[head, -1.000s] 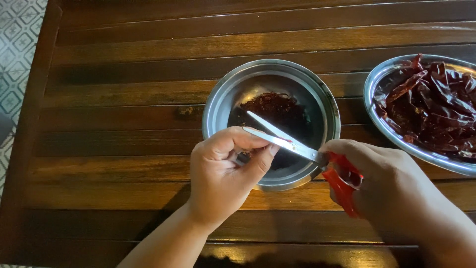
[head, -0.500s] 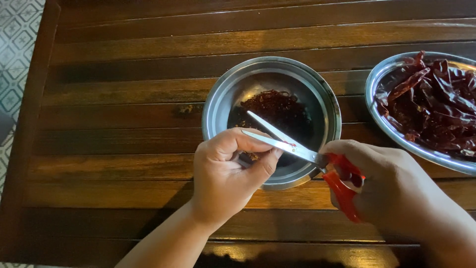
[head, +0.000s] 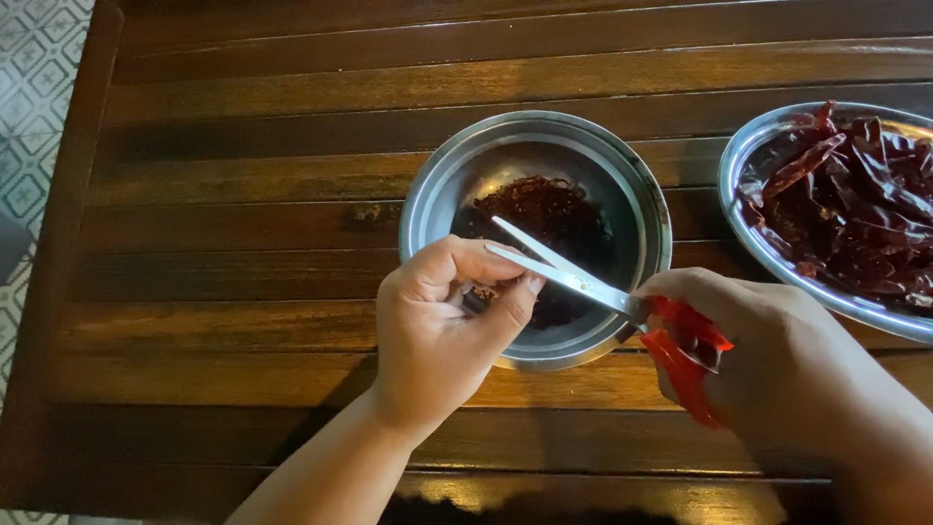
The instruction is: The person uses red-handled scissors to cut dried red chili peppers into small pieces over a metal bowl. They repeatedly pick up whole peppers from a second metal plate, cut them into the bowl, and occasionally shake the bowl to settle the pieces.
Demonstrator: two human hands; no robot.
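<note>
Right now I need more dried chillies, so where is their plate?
In the head view, the plate of dried chillies sits at the table's right edge, just right of the steel bowl.

Table [head: 292,194], most of frame: dark brown wooden slats, warm orange-brown sheen along the grain, near-black gaps between boards.

Floor [head: 39,78], far left edge: pale tiles, grey-green geometric diamond pattern.

Bowl [head: 428,194], centre: silvery grey metal, dull reflections. Inside it, chopped chilli [head: 549,209]: dark red-brown flecks.

Plate [head: 743,165], right edge: same silvery metal. Dried chillies [head: 855,204] on it: deep maroon, glossy, nearly black in folds.

Scissors [head: 583,282], centre right: bright steel blades, vivid red handles.
</note>
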